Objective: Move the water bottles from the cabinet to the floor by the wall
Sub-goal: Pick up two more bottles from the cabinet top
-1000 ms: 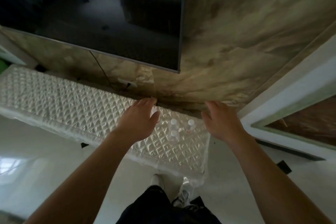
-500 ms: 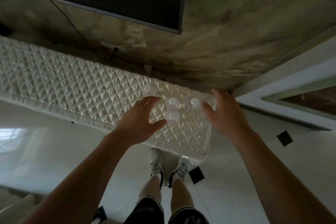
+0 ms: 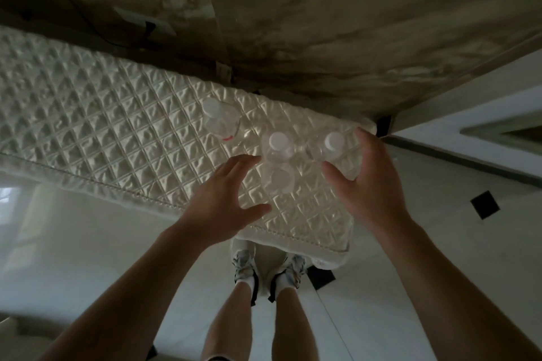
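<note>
Several clear water bottles with white caps stand on the right end of the cabinet (image 3: 102, 126), which has a quilted white cover. One bottle (image 3: 218, 119) stands apart at the back left. Two stand in the middle, a far one (image 3: 278, 142) and a near one (image 3: 281, 180). The rightmost bottle (image 3: 333, 142) sits between the spread thumb and fingers of my right hand (image 3: 366, 182); I see no firm grip. My left hand (image 3: 225, 199) hovers with spread fingers just left of the near middle bottle.
A marbled wall (image 3: 352, 23) rises behind the cabinet, with a black cable (image 3: 88, 23) and a wall socket (image 3: 146, 22). Glossy white floor tiles (image 3: 73, 243) with small black insets lie below. My feet (image 3: 269, 269) stand at the cabinet's front edge. A pale door frame (image 3: 469, 126) is on the right.
The view has tipped downward and closer. Both hands have advanced to the bottles: the right now brackets the rightmost bottle, the left has reached the middle pair.
</note>
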